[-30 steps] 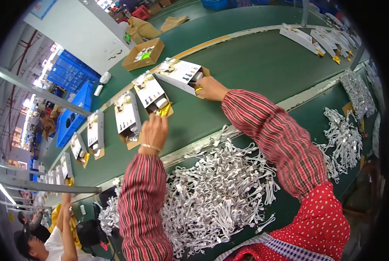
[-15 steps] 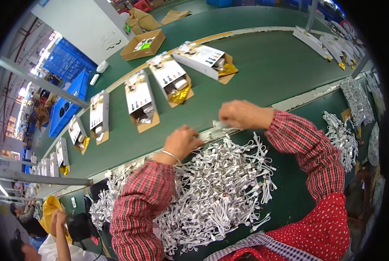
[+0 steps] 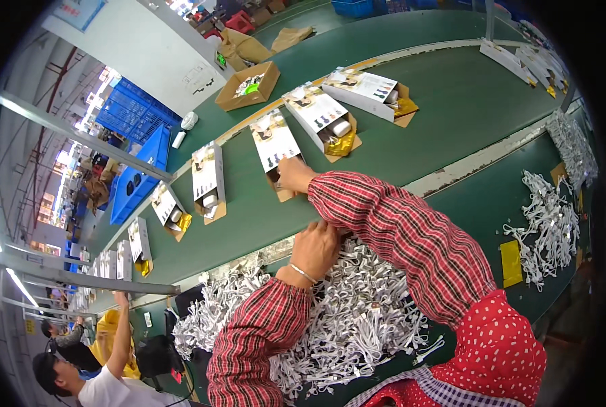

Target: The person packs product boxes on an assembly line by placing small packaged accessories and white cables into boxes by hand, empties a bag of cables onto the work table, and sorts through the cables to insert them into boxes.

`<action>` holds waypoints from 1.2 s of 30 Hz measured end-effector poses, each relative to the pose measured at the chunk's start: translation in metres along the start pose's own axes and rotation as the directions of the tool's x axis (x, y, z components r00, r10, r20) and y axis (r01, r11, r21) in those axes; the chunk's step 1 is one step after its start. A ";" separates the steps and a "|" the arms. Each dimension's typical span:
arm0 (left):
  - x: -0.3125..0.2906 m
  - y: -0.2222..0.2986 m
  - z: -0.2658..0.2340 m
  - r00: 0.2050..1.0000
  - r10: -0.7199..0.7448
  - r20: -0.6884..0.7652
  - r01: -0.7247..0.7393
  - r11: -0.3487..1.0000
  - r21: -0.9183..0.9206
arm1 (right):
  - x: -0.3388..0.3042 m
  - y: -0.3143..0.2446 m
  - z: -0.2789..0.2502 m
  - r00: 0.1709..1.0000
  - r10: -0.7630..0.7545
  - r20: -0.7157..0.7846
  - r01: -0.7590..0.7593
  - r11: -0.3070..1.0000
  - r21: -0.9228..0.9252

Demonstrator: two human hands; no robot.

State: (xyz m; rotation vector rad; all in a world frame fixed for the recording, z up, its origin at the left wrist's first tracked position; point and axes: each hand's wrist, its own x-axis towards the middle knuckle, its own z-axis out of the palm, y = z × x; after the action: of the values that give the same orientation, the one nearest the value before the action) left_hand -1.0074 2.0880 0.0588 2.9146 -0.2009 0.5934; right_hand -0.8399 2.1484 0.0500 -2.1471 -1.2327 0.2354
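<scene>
My right hand (image 3: 296,175) is at the near, open end of a white printed box (image 3: 274,138) on the green belt. Its fingers are curled together at the opening, and the fingertips and anything in them are hidden. Closer to me, my left hand (image 3: 314,251) is over the far edge of a large pile of short white cables (image 3: 374,325). The left fingers bend down and close together, with their tips partly covered by the right sleeve; what they hold cannot be made out.
More open boxes (image 3: 316,112) with gold or silver packets line the belt (image 3: 445,125). Behind it stands a cardboard tray (image 3: 248,87). At right lie a smaller cable heap (image 3: 547,227) and a yellow sheet (image 3: 511,264). Metal posts (image 3: 86,139) cross the left side, where a co-worker (image 3: 106,380) sits.
My right hand has moved left from the belt's near edge to a box's open end. My left hand stays by the cable pile. The view has shifted, so the boxes appear farther right.
</scene>
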 end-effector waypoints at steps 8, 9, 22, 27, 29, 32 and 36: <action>-0.074 -0.096 -0.053 0.782 -0.623 -0.008 0.595 0.750 -0.289 | -0.073 0.005 -0.060 0.899 -0.438 -0.014 0.433 0.892 -0.133; -0.087 -0.129 -0.055 0.730 -0.680 -0.067 0.637 0.712 -0.294 | -0.092 0.006 -0.072 0.919 -0.389 0.059 0.393 0.898 -0.196; -0.065 -0.282 -0.030 0.425 -0.842 -0.333 0.804 0.520 -0.289 | -0.173 -0.008 -0.049 0.911 -0.327 0.253 0.375 0.911 -0.173; -0.076 -0.283 -0.035 0.456 -0.856 -0.245 0.746 0.517 -0.420 | -0.166 -0.030 -0.035 0.925 -0.297 0.238 0.327 0.940 -0.097; -0.076 -0.285 -0.032 0.458 -0.845 -0.275 0.722 0.534 -0.440 | -0.161 -0.040 -0.027 0.921 -0.296 0.254 0.334 0.935 -0.120; -0.070 -0.279 -0.028 0.617 -0.701 -0.358 0.697 0.698 -0.165 | -0.160 -0.051 -0.012 0.915 -0.300 0.269 0.348 0.925 -0.151; -0.063 -0.280 -0.028 0.530 -0.798 -0.288 0.810 0.577 -0.109 | -0.158 -0.069 0.002 0.907 -0.324 0.268 0.364 0.925 -0.111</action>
State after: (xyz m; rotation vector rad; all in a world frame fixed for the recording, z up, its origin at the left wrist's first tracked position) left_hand -1.0300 2.3729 0.0228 2.4487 1.1627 0.8283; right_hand -0.9757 2.0433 0.0667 -2.0265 -1.8059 0.2613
